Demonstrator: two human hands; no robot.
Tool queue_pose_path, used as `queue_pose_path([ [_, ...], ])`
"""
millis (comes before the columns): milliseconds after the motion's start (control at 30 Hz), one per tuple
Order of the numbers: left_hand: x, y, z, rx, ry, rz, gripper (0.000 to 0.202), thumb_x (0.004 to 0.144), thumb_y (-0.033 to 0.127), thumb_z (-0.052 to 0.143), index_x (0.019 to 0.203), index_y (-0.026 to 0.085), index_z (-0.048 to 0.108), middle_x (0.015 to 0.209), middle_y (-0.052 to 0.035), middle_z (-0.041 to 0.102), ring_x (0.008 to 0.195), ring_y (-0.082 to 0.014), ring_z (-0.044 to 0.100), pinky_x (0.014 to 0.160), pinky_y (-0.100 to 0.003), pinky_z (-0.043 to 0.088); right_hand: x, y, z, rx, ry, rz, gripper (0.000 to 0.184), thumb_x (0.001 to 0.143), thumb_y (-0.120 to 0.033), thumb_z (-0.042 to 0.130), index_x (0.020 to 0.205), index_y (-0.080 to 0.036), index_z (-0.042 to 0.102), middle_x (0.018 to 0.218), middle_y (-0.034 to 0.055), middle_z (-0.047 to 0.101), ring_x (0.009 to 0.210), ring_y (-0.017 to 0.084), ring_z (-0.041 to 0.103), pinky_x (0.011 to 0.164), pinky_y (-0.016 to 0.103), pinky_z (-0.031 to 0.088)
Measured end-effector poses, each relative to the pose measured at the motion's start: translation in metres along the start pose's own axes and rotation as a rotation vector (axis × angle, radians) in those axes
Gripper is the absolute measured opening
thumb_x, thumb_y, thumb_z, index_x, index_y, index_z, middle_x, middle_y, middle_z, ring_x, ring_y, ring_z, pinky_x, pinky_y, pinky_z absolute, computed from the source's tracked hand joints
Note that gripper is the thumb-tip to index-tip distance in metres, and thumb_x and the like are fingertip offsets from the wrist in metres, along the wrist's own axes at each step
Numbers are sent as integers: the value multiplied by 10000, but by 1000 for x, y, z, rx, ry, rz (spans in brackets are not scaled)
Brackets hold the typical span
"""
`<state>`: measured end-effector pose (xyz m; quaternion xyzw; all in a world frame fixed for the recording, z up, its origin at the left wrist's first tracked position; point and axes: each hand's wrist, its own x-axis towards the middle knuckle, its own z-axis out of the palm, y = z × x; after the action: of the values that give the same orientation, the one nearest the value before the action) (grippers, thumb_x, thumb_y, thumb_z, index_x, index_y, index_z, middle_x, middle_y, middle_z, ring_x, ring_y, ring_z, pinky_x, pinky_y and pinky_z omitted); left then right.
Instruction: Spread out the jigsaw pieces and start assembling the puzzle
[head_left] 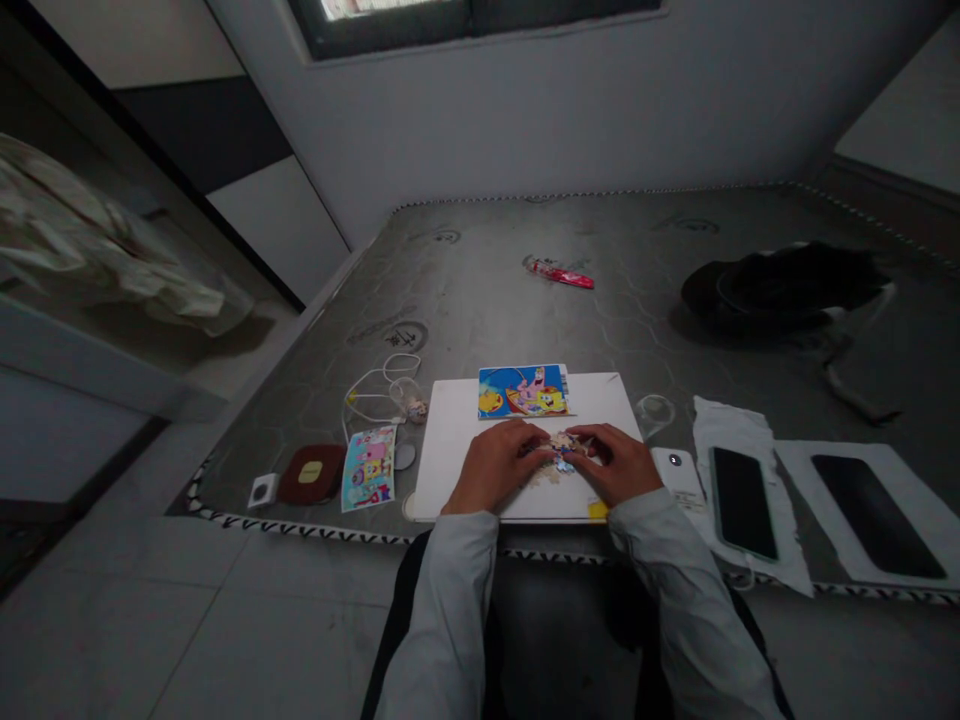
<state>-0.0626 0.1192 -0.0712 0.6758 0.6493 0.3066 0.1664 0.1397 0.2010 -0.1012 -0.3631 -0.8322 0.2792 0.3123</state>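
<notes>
A small heap of jigsaw pieces, some printed and some plain tan, lies on a white board. My left hand closes on the heap from the left, fingers bent and thumb against the pieces. From the right, my right hand grips the same heap between thumb and fingers. The fingers partly hide which pieces each hand holds. Just beyond my hands, a blue cartoon picture card lies flat on the board's far half.
Left of the board are a cartoon sheet, a brown box, a small white cube and a white cable. To the right lie a phone and a dark tablet-like slab. Farther back are a red wrapper and a black cap.
</notes>
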Motion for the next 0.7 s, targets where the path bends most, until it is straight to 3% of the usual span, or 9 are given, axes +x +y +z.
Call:
queue_pose_path([
  [133,1,3,6,78,81,-11,275,863,405,709,1108,281,716,1090,-12,716,1043,-172,649,879,-291,519,-2,6,2,24,42,21,316,806,-405,729,1074,-238,716,841,18,693,642,133,577,643,287,521],
  [267,3,6,14,150,74,24,335,861,454,697,1158,299,705,1134,-13,695,1077,-177,635,798,-268,529,-1,5,0,77,43,53,341,794,-423,736,1081,-241,715,868,21,717,639,134,593,601,279,516],
  [400,4,8,17,208,17,65,299,890,464,657,1131,301,725,1112,-26,686,1059,-178,628,728,-247,514,-1,3,-4,132,24,89,331,806,-414,718,1090,-244,711,885,29,744,685,152,641,605,282,534],
  [700,2,4,10,216,35,75,234,921,443,621,1067,316,754,1031,-17,696,984,-160,626,706,-248,491,-3,4,0,208,75,154,332,821,-463,686,1058,-233,717,892,47,757,760,182,690,644,305,550],
])
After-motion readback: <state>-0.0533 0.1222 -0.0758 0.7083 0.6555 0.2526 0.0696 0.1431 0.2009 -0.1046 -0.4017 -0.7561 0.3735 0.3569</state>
